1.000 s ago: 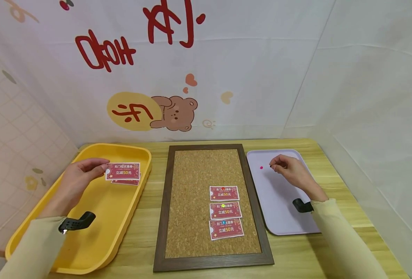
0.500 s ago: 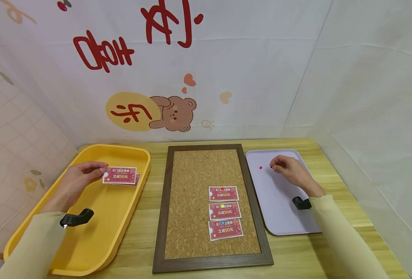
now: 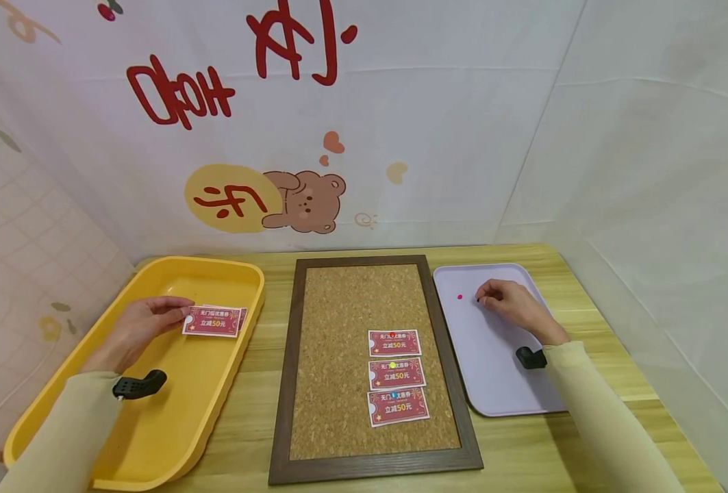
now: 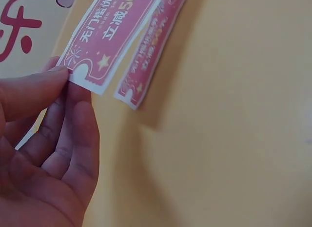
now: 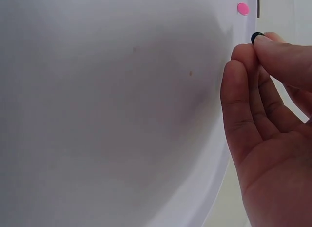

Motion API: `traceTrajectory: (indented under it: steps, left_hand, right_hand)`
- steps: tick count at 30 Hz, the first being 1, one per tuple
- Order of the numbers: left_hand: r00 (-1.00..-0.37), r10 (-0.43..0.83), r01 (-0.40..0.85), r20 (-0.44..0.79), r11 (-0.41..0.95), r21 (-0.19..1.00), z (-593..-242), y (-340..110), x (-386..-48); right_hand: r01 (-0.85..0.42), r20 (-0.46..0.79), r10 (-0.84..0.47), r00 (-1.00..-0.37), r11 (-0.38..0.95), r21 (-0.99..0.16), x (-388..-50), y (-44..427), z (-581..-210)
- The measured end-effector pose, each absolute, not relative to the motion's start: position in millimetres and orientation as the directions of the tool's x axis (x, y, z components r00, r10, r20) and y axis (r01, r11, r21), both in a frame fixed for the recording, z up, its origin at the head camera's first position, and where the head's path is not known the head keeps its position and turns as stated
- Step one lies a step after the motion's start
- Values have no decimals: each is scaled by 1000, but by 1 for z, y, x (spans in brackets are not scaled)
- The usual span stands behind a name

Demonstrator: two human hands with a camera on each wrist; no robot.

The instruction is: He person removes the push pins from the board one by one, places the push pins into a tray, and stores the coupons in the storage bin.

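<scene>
My left hand (image 3: 134,332) pinches a red-and-white paper coupon (image 3: 212,322) by its left edge, between thumb and fingers. The coupon is over the yellow tray (image 3: 200,438). A second coupon (image 4: 150,56) shows behind it in the left wrist view; whether I hold it as well I cannot tell. Above the lilac tray (image 3: 493,383), the thumb and index finger of my right hand (image 3: 514,308) pinch a small black thumbtack (image 5: 258,37). Only its dark head shows. A pink thumbtack (image 3: 459,297) lies on that tray, left of my fingertips.
Between the trays lies a dark-framed corkboard (image 3: 339,356). Three coupons are on its right half: an upper one (image 3: 394,344), a middle one (image 3: 397,376) and a lower one (image 3: 398,409), with red, yellow and blue tacks. A printed cloth wall (image 3: 450,137) rises behind.
My left hand has lowered toward the yellow tray with the coupon, which now covers more of the one behind it. The right hand has dipped slightly, still pinching.
</scene>
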State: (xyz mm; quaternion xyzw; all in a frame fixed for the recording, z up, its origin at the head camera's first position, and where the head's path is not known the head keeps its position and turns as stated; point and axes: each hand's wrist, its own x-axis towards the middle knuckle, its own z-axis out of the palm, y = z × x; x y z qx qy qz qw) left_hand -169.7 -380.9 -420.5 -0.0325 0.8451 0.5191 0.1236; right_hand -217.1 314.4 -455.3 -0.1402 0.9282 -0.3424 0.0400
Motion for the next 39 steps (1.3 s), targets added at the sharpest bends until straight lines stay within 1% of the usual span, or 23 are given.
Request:
traceTrajectory:
  steps: [14, 29, 33, 39]
  left_hand:
    - [-944, 62, -253, -323, 491, 833, -433, -386, -169]
    - [-939, 75, -249, -337, 530, 810, -434, -386, -169]
    - [-941, 69, -238, -332, 563, 791, -433, -385, -168]
    - [-958, 81, -160, -275, 647, 746, -431, -387, -165]
  right_hand:
    - [-230, -31, -320, -947, 741, -631, -222, 312, -456]
    - [-214, -55, -313, -948, 755, -620, -224, 310, -457]
    - [-216, -58, -319, -946, 753, -622, -224, 310, -457]
    - [-222, -51, -327, -944, 742, -633, -222, 309, -456]
